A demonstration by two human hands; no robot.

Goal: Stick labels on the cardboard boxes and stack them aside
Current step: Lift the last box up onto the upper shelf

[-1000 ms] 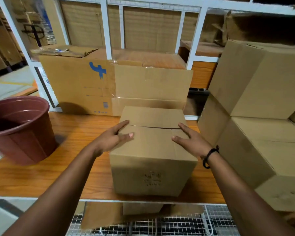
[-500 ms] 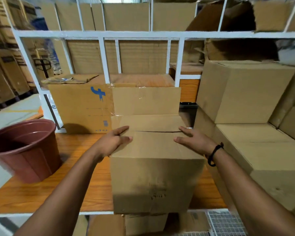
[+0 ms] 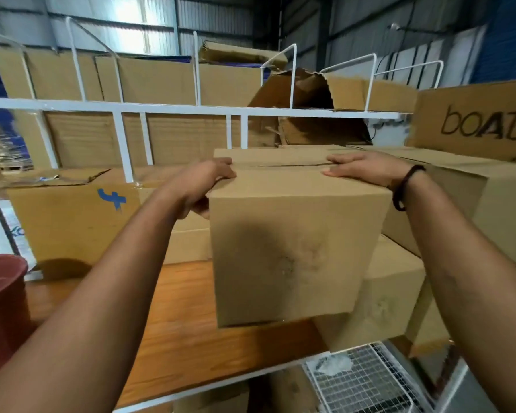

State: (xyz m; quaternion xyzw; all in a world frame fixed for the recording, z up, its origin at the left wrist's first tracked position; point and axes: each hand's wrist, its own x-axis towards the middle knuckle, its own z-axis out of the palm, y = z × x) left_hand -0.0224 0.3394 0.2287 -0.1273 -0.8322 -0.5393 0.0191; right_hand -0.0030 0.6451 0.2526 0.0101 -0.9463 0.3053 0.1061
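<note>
Above the wooden table [image 3: 191, 338], we hold the cardboard box [image 3: 286, 248] clear, near the stacked boxes [image 3: 489, 204]; the left hand [image 3: 203, 183] curls over its top edge; the right hand [image 3: 361, 168] lies flat-fingered on top. Opposed contact likely keeps it level for stacking.

Bucket [image 3: 0, 293]: reddish-brown, at the far left on the table.
Table [image 3: 191, 323]: orange wood top, white front edge.
Rack [image 3: 125, 108]: white metal frame behind the table.
Wire basket [image 3: 364, 380]: white mesh, below the table's front edge.
</note>
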